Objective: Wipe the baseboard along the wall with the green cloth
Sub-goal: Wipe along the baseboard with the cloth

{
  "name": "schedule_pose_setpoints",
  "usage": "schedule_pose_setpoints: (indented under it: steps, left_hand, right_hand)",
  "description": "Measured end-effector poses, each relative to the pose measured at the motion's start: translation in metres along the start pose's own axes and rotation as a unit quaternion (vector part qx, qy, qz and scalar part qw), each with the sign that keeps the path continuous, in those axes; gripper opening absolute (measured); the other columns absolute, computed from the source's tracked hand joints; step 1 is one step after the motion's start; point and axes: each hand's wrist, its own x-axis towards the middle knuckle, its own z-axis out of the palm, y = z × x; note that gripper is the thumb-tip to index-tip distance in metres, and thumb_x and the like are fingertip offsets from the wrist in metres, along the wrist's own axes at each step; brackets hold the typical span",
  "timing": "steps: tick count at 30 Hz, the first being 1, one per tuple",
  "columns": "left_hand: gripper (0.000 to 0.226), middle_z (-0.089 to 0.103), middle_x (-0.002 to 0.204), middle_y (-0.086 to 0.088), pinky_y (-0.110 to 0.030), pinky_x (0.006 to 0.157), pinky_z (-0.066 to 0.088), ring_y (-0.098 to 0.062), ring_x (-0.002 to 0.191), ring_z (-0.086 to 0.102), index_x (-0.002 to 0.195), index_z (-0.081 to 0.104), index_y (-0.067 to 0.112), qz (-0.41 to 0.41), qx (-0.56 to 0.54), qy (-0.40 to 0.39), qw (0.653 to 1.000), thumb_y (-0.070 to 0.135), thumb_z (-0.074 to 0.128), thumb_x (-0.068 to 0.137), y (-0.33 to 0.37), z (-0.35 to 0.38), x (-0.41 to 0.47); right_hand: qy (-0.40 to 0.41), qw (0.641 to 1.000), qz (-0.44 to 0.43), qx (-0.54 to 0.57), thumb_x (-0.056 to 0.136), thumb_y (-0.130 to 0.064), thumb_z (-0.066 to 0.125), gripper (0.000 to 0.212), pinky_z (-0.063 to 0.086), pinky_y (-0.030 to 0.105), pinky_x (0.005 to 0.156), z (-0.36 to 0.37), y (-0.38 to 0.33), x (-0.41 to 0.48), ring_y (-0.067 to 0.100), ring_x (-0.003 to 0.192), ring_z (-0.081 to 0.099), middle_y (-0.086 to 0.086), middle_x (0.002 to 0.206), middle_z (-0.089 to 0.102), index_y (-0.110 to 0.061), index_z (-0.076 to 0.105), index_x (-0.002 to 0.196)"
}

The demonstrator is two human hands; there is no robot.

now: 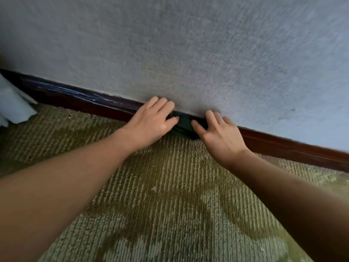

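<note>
soft, dim daylight, slightly blurred throughout; wide-angle bending at the edges, faint shadow on the wall [188, 53] above the hands.

Baseboard [85, 103] free to the right, free to the left up to a pale crumpled fabric [13, 108] lying against it, wall [188, 44] closing the far side, carpet [170, 186] bare in front, left hand [151, 121] and right hand [221, 134] covering the middle stretch, green cloth [184, 125] between them.
</note>
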Motion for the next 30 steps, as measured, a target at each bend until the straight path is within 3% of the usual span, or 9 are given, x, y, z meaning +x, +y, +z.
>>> schedule_pose_setpoints:
  steps: [3, 6, 11, 13, 16, 20, 25, 27, 30]
  left_hand:
    - [0.033, 0.057, 0.072, -0.017, -0.033, 0.06, 0.039, -0.03, 0.066, 0.058, 0.083, 0.071, 0.001, -0.006, 0.009, -0.014, 1.0, 0.002, 0.039, 0.078, -0.003, -0.003, -0.004]
    - [0.025, 0.056, 0.074, -0.019, -0.037, 0.064, 0.028, -0.033, 0.068, 0.056, 0.088, 0.07, -0.001, -0.019, 0.022, -0.047, 0.998, -0.003, 0.049, 0.074, -0.012, -0.004, -0.011]
    - [0.029, 0.056, 0.074, -0.018, -0.037, 0.062, 0.029, -0.032, 0.068, 0.055, 0.087, 0.07, 0.001, -0.037, 0.03, -0.093, 0.995, -0.004, 0.078, 0.06, -0.016, -0.005, -0.014]
    - [0.017, 0.056, 0.074, -0.018, -0.036, 0.064, 0.027, -0.031, 0.072, 0.051, 0.086, 0.07, 0.002, -0.04, 0.036, -0.086, 0.995, -0.002, 0.067, 0.07, -0.018, -0.005, -0.018]
    - [0.031, 0.057, 0.076, -0.017, -0.036, 0.065, 0.026, -0.031, 0.071, 0.056, 0.086, 0.071, 0.005, -0.064, 0.051, -0.103, 0.991, 0.007, 0.042, 0.076, -0.023, -0.011, -0.024]
    - [0.031, 0.058, 0.074, -0.017, -0.036, 0.065, 0.027, -0.032, 0.069, 0.059, 0.082, 0.073, 0.006, -0.129, 0.065, -0.154, 0.978, 0.006, 0.044, 0.071, -0.026, -0.022, -0.031]
    - [0.034, 0.056, 0.071, -0.019, -0.037, 0.063, 0.023, -0.034, 0.069, 0.059, 0.078, 0.072, 0.003, -0.188, 0.041, -0.209, 0.959, -0.005, 0.08, 0.045, -0.026, -0.023, -0.033]
    - [0.018, 0.056, 0.07, -0.018, -0.037, 0.063, 0.023, -0.033, 0.068, 0.059, 0.078, 0.072, 0.003, -0.165, 0.054, -0.195, 0.965, 0.0, 0.068, 0.06, -0.026, -0.026, -0.034]
    - [0.036, 0.056, 0.07, -0.017, -0.036, 0.063, 0.024, -0.032, 0.067, 0.058, 0.078, 0.072, 0.003, -0.129, 0.068, -0.168, 0.975, 0.01, 0.037, 0.073, -0.026, -0.032, -0.032]
  right_hand:
    - [-0.011, 1.0, 0.001, 0.029, 0.09, -0.012, 0.043, 0.049, 0.037, 0.039, 0.086, 0.006, -0.006, 0.003, 0.033, 0.11, 0.039, 0.017, 0.12, 0.037, -0.01, 0.032, 0.138]
    - [0.005, 0.999, -0.007, 0.05, 0.091, -0.013, 0.043, 0.052, 0.036, 0.039, 0.089, 0.008, -0.013, 0.012, 0.033, 0.113, 0.036, 0.016, 0.123, 0.033, -0.011, 0.027, 0.14]
    - [0.065, 0.994, -0.008, 0.086, 0.064, 0.0, 0.071, 0.045, 0.052, 0.039, 0.066, 0.009, -0.022, 0.019, 0.039, 0.082, 0.061, 0.024, 0.093, 0.06, 0.003, 0.064, 0.108]
    - [0.083, 0.991, -0.03, 0.101, 0.052, 0.0, 0.081, 0.05, 0.053, 0.037, 0.061, 0.013, -0.023, 0.023, 0.037, 0.074, 0.063, 0.023, 0.085, 0.063, 0.003, 0.068, 0.1]
    - [0.089, 0.988, -0.085, 0.097, 0.05, -0.005, 0.084, 0.05, 0.051, 0.031, 0.054, 0.013, -0.024, 0.032, 0.032, 0.068, 0.064, 0.018, 0.082, 0.064, 0.0, 0.069, 0.097]
    - [0.091, 0.985, -0.131, 0.063, 0.059, -0.017, 0.079, 0.046, 0.048, 0.027, 0.049, 0.008, -0.028, 0.047, 0.023, 0.072, 0.064, 0.011, 0.089, 0.064, -0.008, 0.069, 0.104]
    - [0.029, 0.987, -0.114, 0.106, 0.094, -0.011, 0.033, 0.049, 0.044, 0.039, 0.078, 0.006, -0.044, 0.05, 0.035, 0.113, 0.041, 0.02, 0.128, 0.033, -0.005, 0.022, 0.141]
    - [0.024, 0.988, -0.109, 0.108, 0.094, -0.013, 0.035, 0.052, 0.043, 0.039, 0.078, 0.005, -0.041, 0.051, 0.035, 0.112, 0.041, 0.02, 0.128, 0.03, -0.011, 0.018, 0.143]
    - [0.03, 0.989, -0.11, 0.095, 0.094, -0.017, 0.039, 0.052, 0.046, 0.039, 0.077, -0.002, -0.03, 0.054, 0.034, 0.108, 0.044, 0.019, 0.125, 0.029, -0.017, 0.021, 0.142]
